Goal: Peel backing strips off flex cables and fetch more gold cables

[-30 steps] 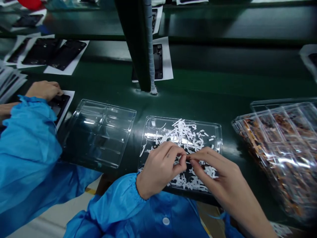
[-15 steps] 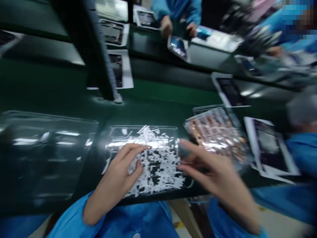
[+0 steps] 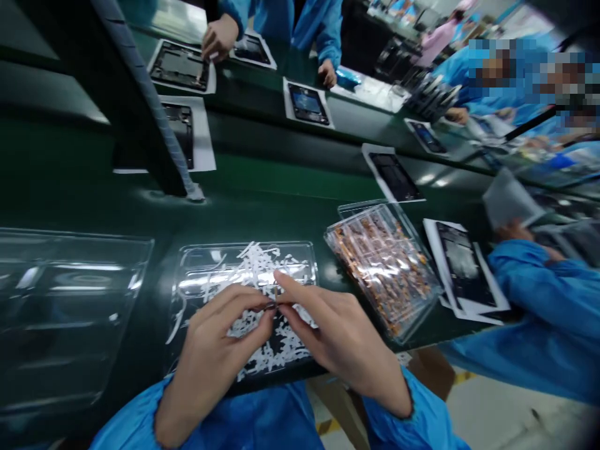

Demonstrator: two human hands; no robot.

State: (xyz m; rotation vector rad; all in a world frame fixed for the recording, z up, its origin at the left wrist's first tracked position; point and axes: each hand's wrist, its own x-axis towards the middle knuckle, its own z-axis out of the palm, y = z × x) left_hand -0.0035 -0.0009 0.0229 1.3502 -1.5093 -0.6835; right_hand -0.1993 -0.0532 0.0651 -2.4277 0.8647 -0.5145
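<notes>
My left hand (image 3: 229,337) and my right hand (image 3: 335,331) meet over a clear plastic tray (image 3: 187,255). Their fingertips pinch a small dark part (image 3: 270,306), mostly hidden by the fingers, so its kind cannot be made out. White paper-like strips (image 3: 257,259) lie heaped in the tray beneath both hands. To the right of my right hand sits a clear tray of orange-brown small parts (image 3: 382,259), tilted at an angle on the green bench.
Another clear tray (image 3: 70,300) lies at left. A dark post (image 3: 140,81) rises from the bench (image 3: 262,215). Tablet-like devices on white sheets (image 3: 462,259) lie at right and along the far line. A co-worker's sleeve (image 3: 548,294) is at right; another person (image 3: 285,25) works opposite.
My right hand has moved left from the tray's right edge to meet my left hand, and both now pinch a small dark part. The person opposite has set down a device. The view has shifted right.
</notes>
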